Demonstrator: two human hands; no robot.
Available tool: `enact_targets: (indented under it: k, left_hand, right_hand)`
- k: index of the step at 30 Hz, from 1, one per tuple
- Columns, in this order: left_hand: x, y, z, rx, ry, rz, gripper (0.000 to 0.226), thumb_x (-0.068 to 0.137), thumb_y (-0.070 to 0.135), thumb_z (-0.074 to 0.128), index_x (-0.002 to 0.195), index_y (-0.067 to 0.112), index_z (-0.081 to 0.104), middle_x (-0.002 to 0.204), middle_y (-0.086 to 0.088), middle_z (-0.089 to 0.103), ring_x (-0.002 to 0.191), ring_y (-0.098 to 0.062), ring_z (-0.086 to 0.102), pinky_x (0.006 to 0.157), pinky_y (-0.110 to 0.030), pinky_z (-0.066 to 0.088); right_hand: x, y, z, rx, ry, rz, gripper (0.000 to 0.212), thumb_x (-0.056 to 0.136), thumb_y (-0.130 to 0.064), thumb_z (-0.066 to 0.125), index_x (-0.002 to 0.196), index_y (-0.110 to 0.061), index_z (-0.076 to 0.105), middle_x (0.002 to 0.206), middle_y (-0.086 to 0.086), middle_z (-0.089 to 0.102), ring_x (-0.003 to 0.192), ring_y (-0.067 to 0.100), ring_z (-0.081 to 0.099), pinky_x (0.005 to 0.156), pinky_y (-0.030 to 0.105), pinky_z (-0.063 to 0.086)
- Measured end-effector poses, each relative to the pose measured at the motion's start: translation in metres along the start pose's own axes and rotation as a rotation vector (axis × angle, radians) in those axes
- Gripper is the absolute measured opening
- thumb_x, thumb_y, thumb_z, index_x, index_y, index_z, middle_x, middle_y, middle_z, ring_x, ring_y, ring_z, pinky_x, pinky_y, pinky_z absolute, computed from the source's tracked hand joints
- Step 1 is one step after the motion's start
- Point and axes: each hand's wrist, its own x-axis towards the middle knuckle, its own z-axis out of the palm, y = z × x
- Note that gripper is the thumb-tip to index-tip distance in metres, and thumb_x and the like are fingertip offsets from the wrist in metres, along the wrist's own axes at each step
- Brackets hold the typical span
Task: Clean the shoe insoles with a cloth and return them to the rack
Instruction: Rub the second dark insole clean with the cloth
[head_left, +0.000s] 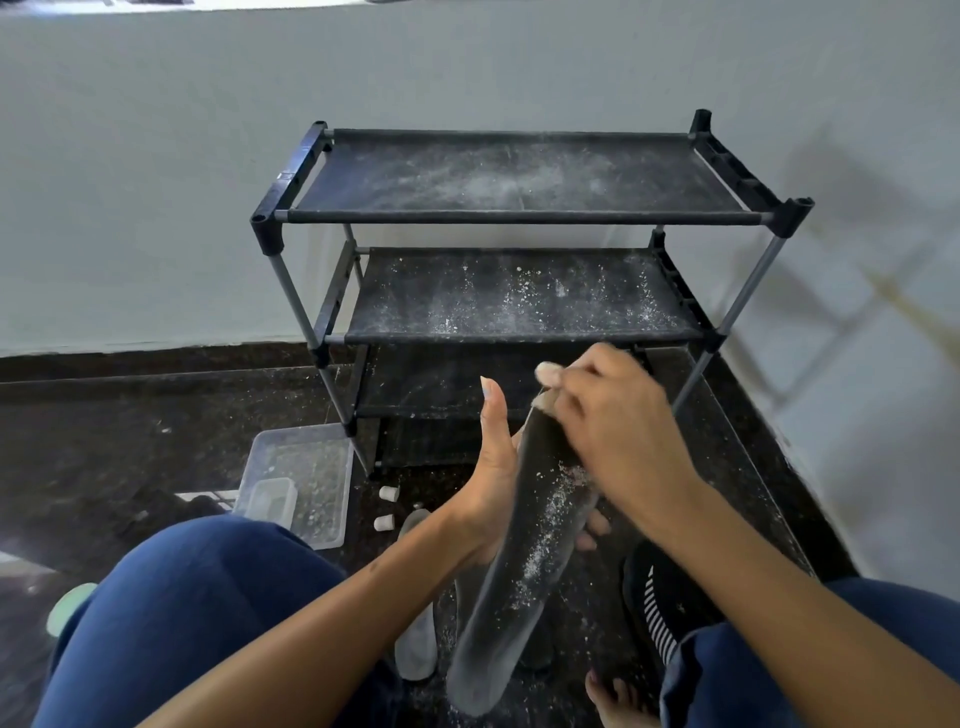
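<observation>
A person sits facing a black shoe rack (514, 218) whose fabric shelves are speckled with white dust. The left hand (493, 483) supports a dark insole (524, 551) from underneath, thumb raised, fingertips showing past its right edge. The insole is tilted, its surface dusted white. The right hand (613, 431) pinches a small pale cloth (548, 374) at the insole's far end. On the dark floor lie a clear plastic tub (306, 478), two small white caps (387, 506), another insole (415, 639) and a black shoe (660, 608).
</observation>
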Motion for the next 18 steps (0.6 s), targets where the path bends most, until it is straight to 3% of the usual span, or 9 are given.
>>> enact_targets:
  k: [3,5,10,12,15,16,18]
  left_hand:
    - [-0.001,-0.002,-0.001,0.032,-0.037,-0.013,0.111,0.063,0.087,0.001,0.136,0.016,0.045,0.093,-0.02,0.067,0.064,-0.026,0.066,0.056,-0.036,0.057]
    - [-0.001,-0.002,0.0,0.03,-0.025,-0.012,0.11,0.063,0.087,0.002,0.137,0.018,0.045,0.093,-0.02,0.067,0.069,-0.029,0.066,0.06,-0.039,0.057]
    - [0.0,0.004,-0.003,0.019,0.264,0.014,0.112,0.065,0.091,0.014,0.119,0.005,0.062,0.113,-0.023,0.066,0.108,-0.033,0.064,0.098,-0.047,0.048]
    - [0.003,0.006,-0.012,-0.002,0.356,-0.013,0.134,0.052,0.1,0.028,0.123,-0.011,0.052,0.125,-0.036,0.053,0.12,-0.041,0.054,0.107,-0.051,0.04]
    - [0.002,0.011,-0.024,-0.188,0.318,-0.108,0.16,0.03,0.104,0.043,0.127,-0.023,0.034,0.139,-0.047,0.022,0.134,-0.053,0.028,0.112,-0.055,0.028]
    - [0.002,0.013,-0.025,-0.246,0.29,-0.11,0.159,0.031,0.103,0.043,0.129,-0.021,0.035,0.14,-0.047,0.022,0.134,-0.053,0.028,0.113,-0.054,0.027]
    - [0.0,0.018,-0.023,-0.268,0.276,-0.043,0.143,0.044,0.102,0.03,0.128,-0.011,0.05,0.133,-0.041,0.043,0.126,-0.047,0.044,0.113,-0.05,0.031]
  right_hand:
    - [0.011,0.016,-0.005,-0.047,0.051,0.135,0.019,0.087,-0.014,0.062,0.101,-0.004,0.072,0.085,0.007,0.06,0.08,0.022,0.058,0.071,0.026,0.045]
    - [0.007,0.01,-0.003,-0.039,0.045,0.124,0.019,0.088,-0.013,0.061,0.101,-0.004,0.072,0.085,0.009,0.061,0.081,0.024,0.06,0.073,0.03,0.048]
    - [-0.013,-0.03,0.006,0.125,-0.089,0.056,0.02,0.09,-0.019,0.062,0.105,-0.01,0.071,0.088,0.001,0.061,0.079,0.013,0.058,0.077,0.028,0.053]
    - [-0.018,-0.04,0.009,0.185,-0.117,0.074,0.016,0.087,-0.014,0.064,0.1,-0.013,0.073,0.084,0.0,0.06,0.074,0.011,0.057,0.072,0.028,0.052]
    - [-0.023,-0.048,0.009,0.255,-0.167,0.173,0.014,0.084,-0.012,0.06,0.086,-0.016,0.074,0.077,-0.005,0.054,0.071,0.01,0.053,0.068,0.026,0.046]
    - [-0.025,-0.049,0.009,0.261,-0.174,0.187,0.013,0.082,-0.013,0.06,0.078,-0.016,0.072,0.073,-0.007,0.049,0.069,0.009,0.05,0.067,0.026,0.043]
    - [-0.03,-0.051,0.008,0.282,-0.208,0.195,0.011,0.078,-0.014,0.062,0.069,-0.016,0.069,0.068,-0.01,0.047,0.065,0.007,0.049,0.067,0.026,0.043]
